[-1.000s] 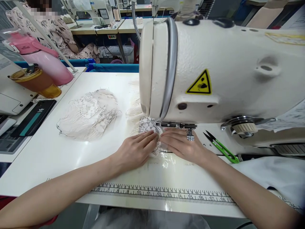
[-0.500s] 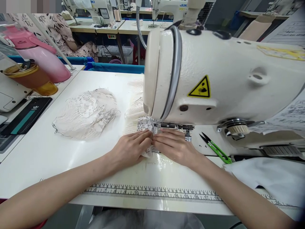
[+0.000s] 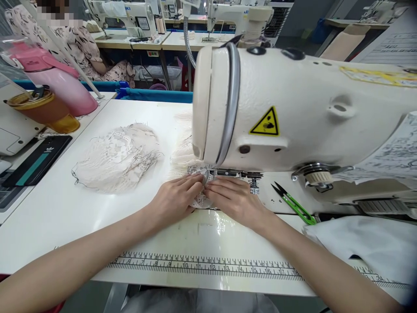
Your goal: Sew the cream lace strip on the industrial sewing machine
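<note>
A strip of white lace fabric point(image 3: 201, 201) lies under the head of the sewing machine point(image 3: 293, 100). My left hand point(image 3: 177, 193) is closed on the lace at its left side, fingertips near the needle area. From the right, my right hand point(image 3: 233, 198) pinches the same lace, and the fingertips of both hands almost meet. The needle itself is hidden behind the machine head and my fingers. More pale, fringed lace point(image 3: 180, 152) stretches back along the table, left of the machine head.
To the left lies a round heap of lace pieces point(image 3: 117, 158) with loose threads. Green thread snips point(image 3: 295, 204) rest to the right, near white cloth point(image 3: 365, 243). A phone point(image 3: 37, 161), amber cup point(image 3: 45, 108) and pink bottle point(image 3: 55, 78) stand at the left. A ruler strip point(image 3: 211, 265) runs along the front edge.
The lace between my hands has shifted, with more of it showing below my fingertips. Both hands remain close together at the machine. The view has moved slightly.
</note>
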### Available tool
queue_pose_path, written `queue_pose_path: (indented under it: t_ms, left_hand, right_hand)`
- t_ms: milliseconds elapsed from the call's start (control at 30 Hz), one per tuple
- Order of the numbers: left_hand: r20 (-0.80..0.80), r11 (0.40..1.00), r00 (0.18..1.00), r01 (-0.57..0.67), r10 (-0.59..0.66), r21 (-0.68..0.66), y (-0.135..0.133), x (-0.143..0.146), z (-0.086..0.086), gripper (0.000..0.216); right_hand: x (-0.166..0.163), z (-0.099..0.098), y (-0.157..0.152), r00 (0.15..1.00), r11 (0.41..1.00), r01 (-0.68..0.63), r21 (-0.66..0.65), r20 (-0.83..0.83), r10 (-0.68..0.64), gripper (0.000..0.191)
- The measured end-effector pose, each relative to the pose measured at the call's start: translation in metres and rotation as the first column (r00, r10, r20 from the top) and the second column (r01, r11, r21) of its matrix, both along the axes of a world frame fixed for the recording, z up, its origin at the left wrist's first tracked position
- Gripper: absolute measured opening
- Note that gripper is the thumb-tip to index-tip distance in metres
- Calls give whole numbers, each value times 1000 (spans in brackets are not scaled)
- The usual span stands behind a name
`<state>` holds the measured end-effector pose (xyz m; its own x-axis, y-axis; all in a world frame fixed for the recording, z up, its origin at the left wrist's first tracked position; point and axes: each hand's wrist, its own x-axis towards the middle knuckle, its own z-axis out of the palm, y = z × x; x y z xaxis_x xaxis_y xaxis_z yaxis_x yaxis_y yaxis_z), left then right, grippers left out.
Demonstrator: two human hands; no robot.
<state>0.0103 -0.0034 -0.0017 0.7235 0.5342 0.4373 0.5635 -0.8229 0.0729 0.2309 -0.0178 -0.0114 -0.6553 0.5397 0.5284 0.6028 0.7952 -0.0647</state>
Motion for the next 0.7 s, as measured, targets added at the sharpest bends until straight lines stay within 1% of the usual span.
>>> queue_pose_path:
  t_ms: [133, 233, 367, 533, 633, 700]
  left_hand:
    - [-25, 999, 999, -24, 25, 37, 0, 2, 2, 25]
    - [-47, 999, 998, -32, 33, 24, -1, 2, 1, 28]
    - [-53, 999, 998, -34, 34, -3, -1, 2, 0, 34]
    - [-76, 998, 997, -12, 16, 59, 0, 1, -2, 45]
    - [-85, 998, 996, 0, 6, 68, 1, 0, -5, 43]
    - [-80, 998, 997, 9, -4, 66, 2, -1, -6, 40]
  right_hand:
    - [1, 0, 0, 999, 999, 22, 24, 49, -23, 22]
    - [2, 1, 1, 996, 997, 42, 60, 75, -46, 22]
    - [5, 2, 2, 995, 996, 44, 71, 87, -51, 23]
    - [10, 0, 6, 998, 996, 29, 80, 57, -34, 19]
    - [12, -1, 6, 995, 998, 30, 53, 98, -35, 18]
    - [13, -1, 4, 990, 996, 75, 55, 117, -81, 19]
